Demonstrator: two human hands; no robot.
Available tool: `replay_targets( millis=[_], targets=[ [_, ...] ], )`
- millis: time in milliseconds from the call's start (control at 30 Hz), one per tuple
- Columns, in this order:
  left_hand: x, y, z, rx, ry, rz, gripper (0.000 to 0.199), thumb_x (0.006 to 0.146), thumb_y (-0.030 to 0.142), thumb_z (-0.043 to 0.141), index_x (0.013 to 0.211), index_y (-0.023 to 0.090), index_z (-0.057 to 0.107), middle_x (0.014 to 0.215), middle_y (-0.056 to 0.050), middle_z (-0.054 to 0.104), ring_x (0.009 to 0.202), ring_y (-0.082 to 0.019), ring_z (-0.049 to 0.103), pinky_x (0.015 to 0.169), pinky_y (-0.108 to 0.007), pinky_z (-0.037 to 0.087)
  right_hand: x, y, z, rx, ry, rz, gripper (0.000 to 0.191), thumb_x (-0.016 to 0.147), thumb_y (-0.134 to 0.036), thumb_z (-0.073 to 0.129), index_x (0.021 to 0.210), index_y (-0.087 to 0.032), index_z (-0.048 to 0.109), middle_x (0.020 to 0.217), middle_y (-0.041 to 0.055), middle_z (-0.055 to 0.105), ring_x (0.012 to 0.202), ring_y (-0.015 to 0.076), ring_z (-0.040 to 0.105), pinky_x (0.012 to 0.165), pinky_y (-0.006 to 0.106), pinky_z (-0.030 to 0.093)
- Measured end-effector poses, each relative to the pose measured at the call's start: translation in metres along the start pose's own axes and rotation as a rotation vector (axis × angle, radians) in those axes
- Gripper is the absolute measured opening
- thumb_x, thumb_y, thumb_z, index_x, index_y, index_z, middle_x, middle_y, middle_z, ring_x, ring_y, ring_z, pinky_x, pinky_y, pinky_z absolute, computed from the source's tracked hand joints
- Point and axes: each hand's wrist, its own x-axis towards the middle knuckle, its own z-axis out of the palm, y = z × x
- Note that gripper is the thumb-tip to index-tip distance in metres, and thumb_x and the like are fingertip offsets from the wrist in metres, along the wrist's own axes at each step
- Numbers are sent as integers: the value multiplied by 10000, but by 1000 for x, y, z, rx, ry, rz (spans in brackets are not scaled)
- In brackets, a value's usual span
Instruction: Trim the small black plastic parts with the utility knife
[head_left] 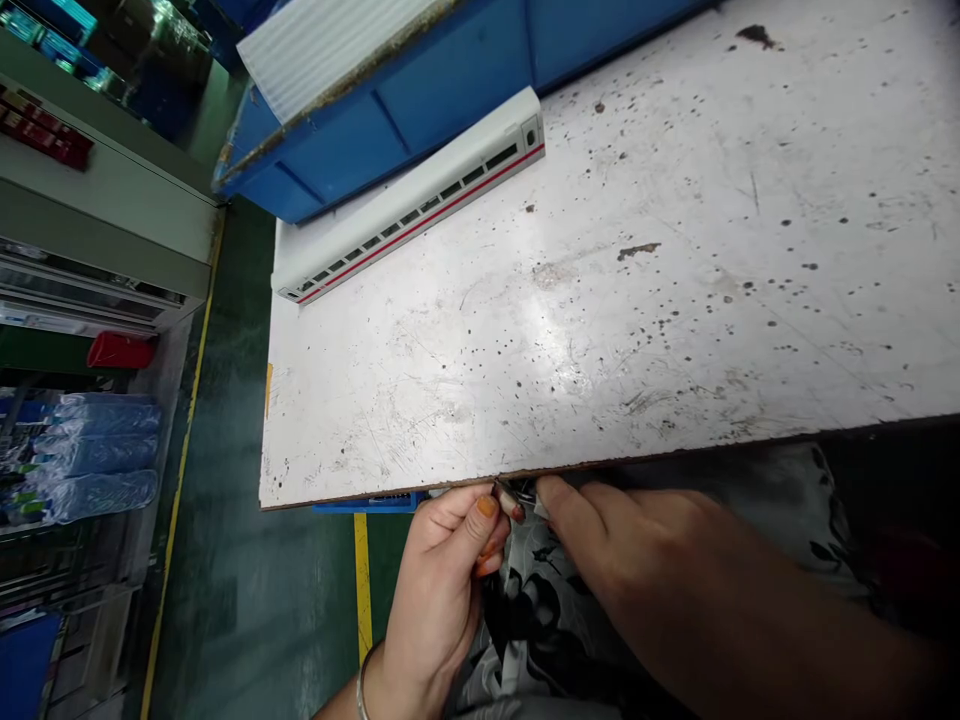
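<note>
Just below the near edge of a scuffed white workbench (525, 340), my left hand (442, 570) pinches a tiny metal-and-wire part (517, 495) between finger and thumb. My right hand (637, 540) comes in from the right, its fingertips at that same part, which they mostly hide. Whether those fingers grip it, I cannot tell. A white model train carriage (412, 200) with a red stripe and dark windows lies far from both hands, at the back of the bench.
A blue bin (375, 120) with a ribbed white sheet (322, 50) on it stands behind the bench. Patterned black-and-white clothing (540, 620) lies below my hands. To the left are a green floor (255, 560) with a yellow line, wrapped bottles (97, 460), and a red container (120, 350).
</note>
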Motion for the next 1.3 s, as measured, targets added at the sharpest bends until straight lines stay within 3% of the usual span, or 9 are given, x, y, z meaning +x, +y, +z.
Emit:
replay_targets(
  millis=[100,267,600,900,1067,1167,1300],
  targets=[
    [0,0,0,4,10,-1,300,872,380,658,702,132,655,576,30,359,537,-79,264,509,-229,209,1,-2,1,48,110,4,246,558,-68,522,750,-200,602,557,-10,540,349,164,498,301,310,380],
    [0,-1,0,-21,24,-12,277,848,354,689,682,136,647,587,32,347,541,-77,266,509,-223,216,2,-5,3,36,67,6,241,640,-64,486,781,-173,648,550,16,541,365,176,508,316,296,422],
    [0,0,2,-25,32,-15,345,844,347,696,613,135,550,588,25,390,540,-71,281,506,-218,222,1,-11,6,-97,152,38,245,646,-73,474,783,-144,665,544,38,503,372,198,470,293,311,377],
    [-1,3,6,-38,0,10,324,853,400,688,697,118,655,570,36,357,530,-61,261,489,-191,228,-3,-15,8,-125,194,22,103,640,-103,536,681,-178,592,569,29,471,403,189,451,311,303,351],
    [1,4,4,-40,-25,24,300,874,373,668,724,113,675,571,38,346,527,-55,255,478,-170,231,-6,-13,12,-69,186,48,166,647,-63,530,748,-178,595,594,29,516,404,203,494,319,316,321],
    [2,6,0,-55,-70,-9,291,899,350,633,736,112,673,568,36,354,519,-54,258,470,-167,231,-6,-7,13,84,68,92,226,683,-29,526,823,-198,579,598,1,563,405,207,542,356,319,304],
    [1,12,-8,-85,-138,-90,294,910,343,614,737,108,654,544,45,347,491,-45,242,454,-158,223,3,-1,4,307,-307,234,239,750,-31,543,897,-218,548,669,-15,638,516,206,628,455,301,343]
  ],
)
